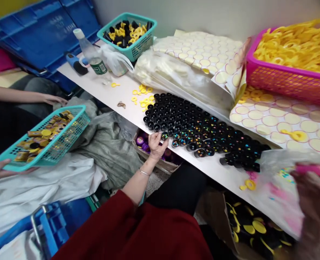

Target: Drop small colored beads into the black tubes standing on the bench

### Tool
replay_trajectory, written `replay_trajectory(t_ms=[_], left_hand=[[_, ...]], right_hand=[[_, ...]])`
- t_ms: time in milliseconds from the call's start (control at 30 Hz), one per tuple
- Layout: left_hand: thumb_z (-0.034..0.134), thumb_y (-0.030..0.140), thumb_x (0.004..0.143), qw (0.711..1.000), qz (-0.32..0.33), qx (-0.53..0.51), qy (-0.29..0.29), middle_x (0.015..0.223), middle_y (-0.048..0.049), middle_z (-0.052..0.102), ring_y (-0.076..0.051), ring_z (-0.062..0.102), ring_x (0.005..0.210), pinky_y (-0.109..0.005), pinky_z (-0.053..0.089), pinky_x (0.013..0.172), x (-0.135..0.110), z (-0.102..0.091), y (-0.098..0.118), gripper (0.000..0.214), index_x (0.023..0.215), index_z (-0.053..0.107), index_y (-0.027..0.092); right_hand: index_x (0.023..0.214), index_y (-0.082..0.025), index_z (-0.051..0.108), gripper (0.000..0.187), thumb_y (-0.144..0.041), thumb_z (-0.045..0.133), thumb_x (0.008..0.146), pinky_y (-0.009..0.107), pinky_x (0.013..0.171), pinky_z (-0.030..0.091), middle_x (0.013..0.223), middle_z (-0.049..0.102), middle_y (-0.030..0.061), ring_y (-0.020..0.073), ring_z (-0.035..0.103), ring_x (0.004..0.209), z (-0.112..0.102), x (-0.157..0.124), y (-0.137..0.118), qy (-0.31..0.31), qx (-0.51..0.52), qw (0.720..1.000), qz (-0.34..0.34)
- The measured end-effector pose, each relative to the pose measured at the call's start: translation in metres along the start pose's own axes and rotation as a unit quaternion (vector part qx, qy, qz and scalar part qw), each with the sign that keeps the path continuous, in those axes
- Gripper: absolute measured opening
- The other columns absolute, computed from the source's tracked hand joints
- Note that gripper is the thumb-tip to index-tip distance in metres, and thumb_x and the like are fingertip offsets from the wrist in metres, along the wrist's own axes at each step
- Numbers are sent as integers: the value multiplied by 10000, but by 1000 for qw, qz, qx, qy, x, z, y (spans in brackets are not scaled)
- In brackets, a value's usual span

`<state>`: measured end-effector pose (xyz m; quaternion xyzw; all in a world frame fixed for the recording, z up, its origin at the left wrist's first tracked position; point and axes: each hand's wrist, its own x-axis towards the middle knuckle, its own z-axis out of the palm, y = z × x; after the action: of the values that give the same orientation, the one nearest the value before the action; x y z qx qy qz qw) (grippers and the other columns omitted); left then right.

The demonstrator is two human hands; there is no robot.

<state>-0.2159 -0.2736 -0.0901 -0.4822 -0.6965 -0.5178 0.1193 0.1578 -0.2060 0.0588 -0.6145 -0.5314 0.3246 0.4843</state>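
Note:
My left hand [156,145] is at the near edge of the white table, with thumb and fingers around a small black cup [164,135]. Colourful bits show inside that cup. Beside it stand many more black cups [187,117] in packed rows; several hold coloured bits, while those toward the left look dark inside. At the far right, my right hand [314,202] is smeared by motion. A bright pink object [312,170], its kind unclear, appears gripped in its fingers. Just left of it, a clear plastic bag [273,162] lies with small coloured bits [285,173].
Yellow rings fill a pink basket [286,81] at the back right. A teal basket [142,48] and bottle [95,61] stand at the back left. Another person's hand [0,169] holds a second teal basket [51,144]. Below is a carton [216,224] of black-and-yellow pieces.

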Motion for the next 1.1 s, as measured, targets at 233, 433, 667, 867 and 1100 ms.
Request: replay_trajectory(t_ms=[233, 433, 667, 867, 1100], left_hand=[[639, 381, 779, 1000, 9, 0, -14, 839, -58, 585, -167, 541, 794, -333, 462, 748, 1, -2, 1, 236, 900, 649, 178], [641, 382, 776, 1000, 18, -5, -13, 836, -58, 589, -163, 539, 776, -327, 456, 738, 0, -3, 1, 239, 901, 653, 179], [623, 367, 779, 1000, 1, -7, -17, 817, -54, 590, -169, 544, 769, -343, 448, 739, -1, -1, 2, 214, 889, 656, 187], [624, 371, 782, 1000, 15, -14, -10, 818, -59, 592, -165, 539, 763, -333, 453, 733, 0, -2, 1, 231, 907, 659, 181], [634, 454, 748, 1000, 8, 10, -5, 802, -63, 592, -173, 544, 758, -331, 448, 735, 0, 0, -8, 305, 875, 669, 178]], right_hand=[[794, -220, 699, 227, -332, 745, 601, 371, 752, 490, 785, 656, 9, 158, 591, 720, 162, -32, -67, -282, 26, 959, 7], [861, -204, 695, 191, -251, 518, 806, 329, 753, 393, 827, 644, 40, 186, 504, 829, 231, -23, -76, -416, -274, 825, -267], [771, -180, 641, 202, -169, 444, 814, 311, 601, 242, 853, 592, 86, 209, 431, 824, 249, -35, -102, -435, -487, 666, -361], [800, -182, 644, 220, -159, 427, 826, 326, 649, 308, 863, 594, 87, 216, 456, 849, 230, -36, -109, -392, -454, 705, -379], [972, -267, 644, 250, -339, 660, 732, 355, 688, 468, 909, 604, 21, 172, 578, 762, 80, -39, -46, -117, -15, 987, -104]])
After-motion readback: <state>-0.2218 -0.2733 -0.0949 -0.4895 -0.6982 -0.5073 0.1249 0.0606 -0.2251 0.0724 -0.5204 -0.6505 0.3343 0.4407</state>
